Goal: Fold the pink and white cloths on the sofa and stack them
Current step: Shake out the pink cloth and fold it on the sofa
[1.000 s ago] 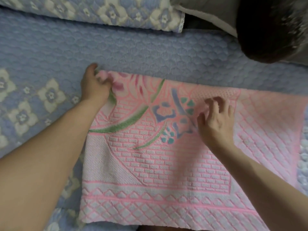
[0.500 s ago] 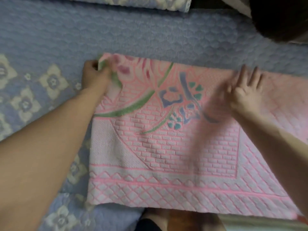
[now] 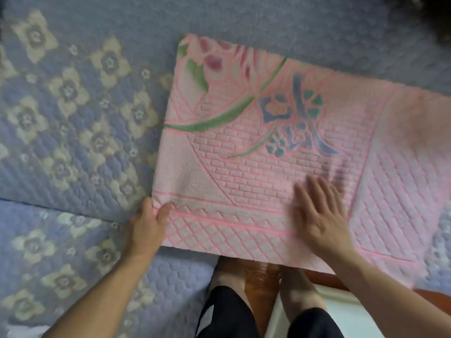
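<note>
Head view is my only feed, so I take the pink and white cloth (image 3: pixel 280 167) as my landmark. It lies spread flat on the blue quilted sofa cover (image 3: pixel 73 118), its near edge at the front of the seat, just above the person's knees (image 3: pixel 256 284). I see the left hand (image 3: pixel 146 228) at the cloth's near left corner, thumb on top of the lattice border and fingers seemingly tucked beneath, pinching that corner; I judge this grip is there to lift or anchor the edge for a fold. At the cloth's near middle, the right hand (image 3: pixel 322 215) lies palm down, blurred, fingers straight and spread apart, holding nothing; it looks to be smoothing or pinning the fabric. The cloth sits under those fingers and between the left thumb and fingers. No second cloth shows.
</note>
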A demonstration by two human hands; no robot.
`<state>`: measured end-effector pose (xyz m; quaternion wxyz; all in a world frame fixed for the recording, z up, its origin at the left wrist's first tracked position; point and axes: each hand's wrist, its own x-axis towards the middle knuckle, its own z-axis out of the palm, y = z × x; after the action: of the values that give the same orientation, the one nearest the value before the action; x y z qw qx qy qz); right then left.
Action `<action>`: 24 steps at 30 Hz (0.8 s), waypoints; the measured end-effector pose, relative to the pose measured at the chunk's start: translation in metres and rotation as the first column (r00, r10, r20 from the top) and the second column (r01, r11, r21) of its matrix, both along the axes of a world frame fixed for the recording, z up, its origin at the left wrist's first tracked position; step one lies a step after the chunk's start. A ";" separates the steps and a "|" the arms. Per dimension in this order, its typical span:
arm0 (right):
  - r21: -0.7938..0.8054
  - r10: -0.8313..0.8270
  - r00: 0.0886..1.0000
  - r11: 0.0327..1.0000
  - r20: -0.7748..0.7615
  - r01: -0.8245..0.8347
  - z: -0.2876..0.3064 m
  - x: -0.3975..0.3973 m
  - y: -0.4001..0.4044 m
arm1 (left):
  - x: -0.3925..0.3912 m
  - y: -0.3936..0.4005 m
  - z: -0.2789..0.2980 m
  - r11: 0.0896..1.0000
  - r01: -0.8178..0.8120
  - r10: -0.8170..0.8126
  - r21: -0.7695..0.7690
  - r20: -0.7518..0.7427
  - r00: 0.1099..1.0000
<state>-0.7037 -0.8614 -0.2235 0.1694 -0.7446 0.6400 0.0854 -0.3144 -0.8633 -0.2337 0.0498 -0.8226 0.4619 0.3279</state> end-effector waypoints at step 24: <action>0.500 -0.865 0.501 0.428 -0.014 0.753 0.027 -0.273 0.065 | -0.343 0.105 0.065 0.986 0.158 -0.131 0.052 -0.341 0.931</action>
<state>-0.9766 -0.7964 -0.1967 0.4313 -0.2847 0.8550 0.0432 -0.6578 -0.7581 -0.1691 0.0263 -0.7157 0.5096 0.4769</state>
